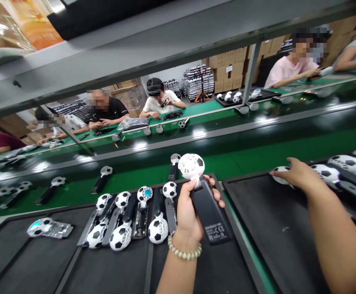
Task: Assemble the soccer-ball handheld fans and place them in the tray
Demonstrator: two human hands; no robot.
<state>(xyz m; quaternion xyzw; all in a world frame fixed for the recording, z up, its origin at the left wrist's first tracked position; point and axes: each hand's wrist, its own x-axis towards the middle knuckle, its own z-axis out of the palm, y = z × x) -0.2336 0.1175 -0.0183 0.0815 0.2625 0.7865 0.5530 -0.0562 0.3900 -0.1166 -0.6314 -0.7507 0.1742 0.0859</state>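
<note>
My left hand (190,208), with a beaded bracelet at the wrist, is closed around a handheld fan (210,214). The fan has a white-and-black football-shaped head at the top and a black handle with white print facing me. My right hand (300,173) reaches over the right tray, thumb and forefinger apart. Beneath its thumb lies another football-headed fan (280,179), its handle hidden by the hand. Left of my left hand, several fans (123,239) lie side by side in a black tray; one fan (140,218) shows its circuit board.
The right tray (272,216) holds several more fans (346,163) along its far side. A lone fan (51,228) with a bare handle lies at left. Behind the trays runs a green conveyor (147,171) carrying fans. Co-workers sit across it, under a grey metal beam (110,57).
</note>
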